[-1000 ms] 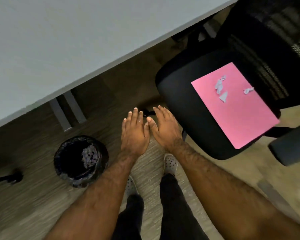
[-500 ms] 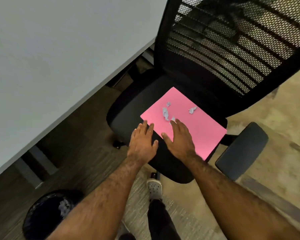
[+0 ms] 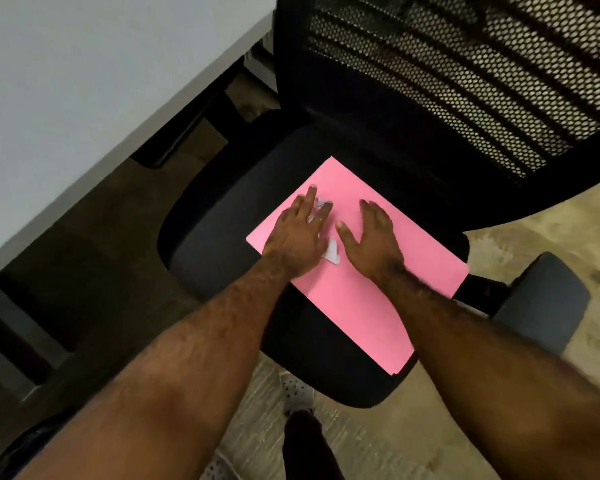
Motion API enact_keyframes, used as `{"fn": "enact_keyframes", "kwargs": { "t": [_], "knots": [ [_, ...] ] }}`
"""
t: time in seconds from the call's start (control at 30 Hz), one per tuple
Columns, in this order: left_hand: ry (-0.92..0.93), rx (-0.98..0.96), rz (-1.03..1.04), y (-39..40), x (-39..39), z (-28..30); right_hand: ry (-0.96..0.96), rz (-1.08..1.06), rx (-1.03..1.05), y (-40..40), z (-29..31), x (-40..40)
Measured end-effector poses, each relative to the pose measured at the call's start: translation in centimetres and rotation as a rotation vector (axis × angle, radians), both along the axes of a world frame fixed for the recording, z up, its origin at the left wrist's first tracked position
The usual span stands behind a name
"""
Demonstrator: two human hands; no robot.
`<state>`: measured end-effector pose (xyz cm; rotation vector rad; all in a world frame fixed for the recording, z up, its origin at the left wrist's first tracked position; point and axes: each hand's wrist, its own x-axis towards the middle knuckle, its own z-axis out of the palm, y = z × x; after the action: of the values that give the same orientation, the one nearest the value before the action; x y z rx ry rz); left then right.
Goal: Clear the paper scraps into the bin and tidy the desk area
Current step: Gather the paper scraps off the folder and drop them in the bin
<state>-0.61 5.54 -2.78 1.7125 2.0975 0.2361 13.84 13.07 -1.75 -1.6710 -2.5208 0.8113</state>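
Observation:
A pink sheet (image 3: 368, 296) lies on the black seat of an office chair (image 3: 219, 237). Small pale paper scraps sit on the sheet: one scrap (image 3: 332, 251) shows between my hands, and another scrap (image 3: 321, 203) pokes out between the fingers of my left hand. My left hand (image 3: 297, 237) lies flat on the sheet's left part, fingers spread, partly covering scraps. My right hand (image 3: 374, 237) rests flat on the sheet just to the right, fingers apart. Neither hand visibly grips anything. Only a dark edge of the bin (image 3: 21, 452) shows at the bottom left.
A grey desk top (image 3: 84, 81) fills the upper left, its edge running diagonally close to the chair. The chair's mesh back (image 3: 465, 81) rises at the upper right, and an armrest (image 3: 541, 299) sticks out on the right. My legs and a shoe (image 3: 297, 393) are on the carpet below.
My view and both hands have moved from the floor near the bin up onto the chair; the hands now lie on the pink sheet over the scraps. The bin has slid almost out of view.

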Motion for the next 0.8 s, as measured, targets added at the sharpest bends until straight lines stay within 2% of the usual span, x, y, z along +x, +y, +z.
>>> {"fn": "enact_keyframes", "kwargs": {
  "t": [0.17, 0.3, 0.37, 0.53, 0.67, 0.8],
  "knots": [
    [0.045, 0.056, -0.104, 1.3, -0.9, -1.3, 0.059, 0.104, 0.156, -3.3, -1.6, -1.1],
    [0.14, 0.186, -0.126, 0.2, -1.4, -2.0, -0.079, 0.267, 0.341, -5.2, -2.9, -1.0],
    [0.172, 0.218, -0.061, -1.0, -1.6, -2.5, -0.139, 0.352, 0.363, -5.5, -3.1, -1.0],
    [0.148, 0.208, 0.114, -3.9, -1.5, -3.3, -0.055, 0.489, 0.323, -5.5, -3.0, -0.8],
    [0.11, 0.161, 0.198, -6.0, -1.8, -2.5, -0.012, 0.415, 0.223, -5.2, -2.3, -1.7],
    [0.052, 0.199, 0.432, -10.4, -2.4, -0.6, 0.098, 0.419, 0.215, -8.7, -0.5, -4.6]
  ]
}}
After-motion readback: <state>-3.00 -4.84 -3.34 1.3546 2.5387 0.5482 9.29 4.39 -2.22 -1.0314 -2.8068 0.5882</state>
